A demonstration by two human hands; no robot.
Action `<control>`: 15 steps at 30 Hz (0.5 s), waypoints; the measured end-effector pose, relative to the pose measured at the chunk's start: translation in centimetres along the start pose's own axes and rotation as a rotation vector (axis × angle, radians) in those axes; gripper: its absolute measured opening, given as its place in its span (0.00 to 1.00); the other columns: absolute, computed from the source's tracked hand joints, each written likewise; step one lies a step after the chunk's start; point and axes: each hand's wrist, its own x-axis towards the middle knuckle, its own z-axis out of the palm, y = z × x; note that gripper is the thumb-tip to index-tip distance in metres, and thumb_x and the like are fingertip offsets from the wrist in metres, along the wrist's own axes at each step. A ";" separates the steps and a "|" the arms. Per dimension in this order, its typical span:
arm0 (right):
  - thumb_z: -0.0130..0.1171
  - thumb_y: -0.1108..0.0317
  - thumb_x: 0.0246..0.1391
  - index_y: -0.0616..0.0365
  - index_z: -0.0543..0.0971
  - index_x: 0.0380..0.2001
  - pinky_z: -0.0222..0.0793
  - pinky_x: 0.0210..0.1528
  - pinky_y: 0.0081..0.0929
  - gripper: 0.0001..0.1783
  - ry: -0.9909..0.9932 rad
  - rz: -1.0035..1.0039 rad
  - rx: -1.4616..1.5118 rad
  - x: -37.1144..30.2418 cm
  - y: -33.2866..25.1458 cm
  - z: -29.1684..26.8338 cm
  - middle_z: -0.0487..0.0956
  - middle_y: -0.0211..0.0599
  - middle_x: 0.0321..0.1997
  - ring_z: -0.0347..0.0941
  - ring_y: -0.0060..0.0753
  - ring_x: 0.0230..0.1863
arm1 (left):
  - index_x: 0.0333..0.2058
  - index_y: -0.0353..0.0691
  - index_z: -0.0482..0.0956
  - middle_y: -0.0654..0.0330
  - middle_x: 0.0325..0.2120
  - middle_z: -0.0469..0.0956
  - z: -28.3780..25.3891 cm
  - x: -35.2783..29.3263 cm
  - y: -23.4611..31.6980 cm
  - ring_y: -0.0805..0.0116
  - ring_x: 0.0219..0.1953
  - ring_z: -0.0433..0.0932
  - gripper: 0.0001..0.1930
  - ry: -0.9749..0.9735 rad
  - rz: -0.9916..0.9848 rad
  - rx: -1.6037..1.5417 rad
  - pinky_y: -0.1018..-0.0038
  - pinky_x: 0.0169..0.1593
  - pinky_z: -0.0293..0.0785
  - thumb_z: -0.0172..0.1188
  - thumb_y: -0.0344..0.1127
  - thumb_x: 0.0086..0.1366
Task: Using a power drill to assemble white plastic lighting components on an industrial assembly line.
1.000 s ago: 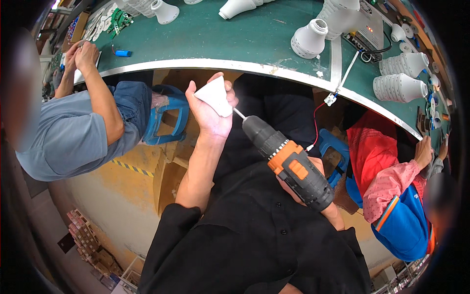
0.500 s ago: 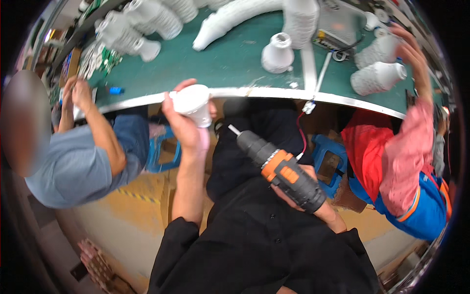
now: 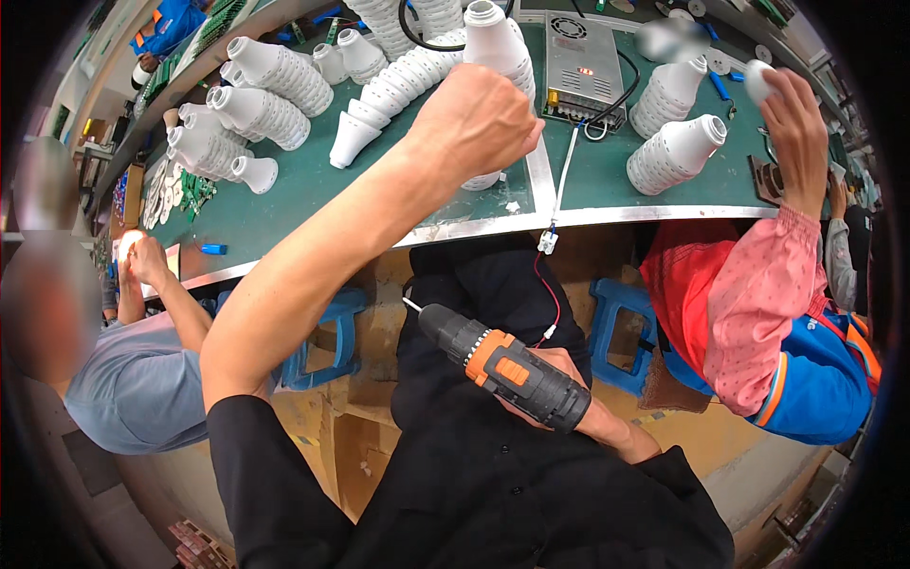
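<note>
My right hand (image 3: 561, 365) grips a black and orange cordless drill (image 3: 507, 368) across my lap, its thin bit pointing left and away from me. My left arm stretches out over the green bench, and my left hand (image 3: 483, 123) is closed with its back toward me. Just below it shows the rim of a white cone-shaped cup (image 3: 482, 181), mostly hidden by the hand. Whatever the fingers hold is out of sight. Directly behind the hand rises a stack of white cups (image 3: 493, 38).
Nested white cups (image 3: 408, 90) lie in a curved row, with more stacks (image 3: 270, 81) farther left. A metal power supply (image 3: 583, 71) has a cable to a connector (image 3: 547, 241) at the bench edge. Co-workers sit either side; the right one's hand (image 3: 801, 142) holds something white. Blue stools (image 3: 621, 332) flank me.
My left hand has moved from before the bench edge, where it held a white cup, to over the bench, turning knuckles up. The drill has shifted slightly left in the view.
</note>
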 end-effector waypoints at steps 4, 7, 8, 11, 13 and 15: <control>0.66 0.76 0.43 0.67 0.77 0.37 0.74 0.34 0.31 0.15 -0.024 -0.005 0.017 0.6 0.0 0.0 0.80 0.44 0.34 0.79 0.47 0.31 | 0.18 0.39 0.81 0.54 0.17 0.80 0.4 0.8 -0.3 0.60 0.22 0.82 0.23 0.025 0.055 -0.037 0.66 0.28 0.77 0.54 0.48 0.67; 0.70 0.75 0.43 0.59 0.79 0.36 0.77 0.32 0.31 0.14 0.025 0.035 -0.015 0.3 0.3 0.5 0.80 0.39 0.31 0.81 0.43 0.29 | 0.17 0.38 0.81 0.55 0.17 0.80 0.5 1.1 0.2 0.60 0.23 0.82 0.24 0.007 0.113 0.048 0.66 0.28 0.76 0.53 0.48 0.67; 0.70 0.75 0.43 0.59 0.79 0.36 0.77 0.32 0.31 0.14 0.022 0.035 -0.019 0.3 0.3 0.6 0.80 0.39 0.31 0.81 0.43 0.29 | 0.17 0.39 0.81 0.56 0.18 0.80 0.3 0.8 0.3 0.61 0.23 0.82 0.22 0.016 0.107 0.033 0.67 0.28 0.76 0.55 0.46 0.65; 0.70 0.75 0.43 0.59 0.79 0.36 0.77 0.32 0.32 0.14 0.001 0.040 -0.034 0.3 0.3 0.6 0.81 0.39 0.32 0.81 0.43 0.30 | 0.16 0.44 0.82 0.62 0.17 0.80 1.2 0.5 0.3 0.65 0.23 0.82 0.16 0.025 0.120 0.087 0.67 0.25 0.73 0.58 0.40 0.61; 0.70 0.75 0.43 0.58 0.79 0.36 0.77 0.32 0.32 0.14 -0.048 0.034 -0.059 0.2 0.5 0.7 0.81 0.39 0.32 0.81 0.43 0.30 | 0.16 0.49 0.83 0.67 0.15 0.79 2.4 0.4 0.5 0.68 0.22 0.81 0.13 0.021 0.137 0.155 0.67 0.22 0.69 0.60 0.37 0.59; 0.70 0.75 0.43 0.58 0.79 0.36 0.77 0.32 0.32 0.14 -0.056 0.015 -0.066 0.5 0.5 0.8 0.81 0.39 0.33 0.81 0.43 0.30 | 0.16 0.50 0.83 0.67 0.16 0.80 3.3 0.3 0.5 0.68 0.23 0.82 0.11 -0.055 0.172 0.211 0.66 0.23 0.69 0.62 0.36 0.57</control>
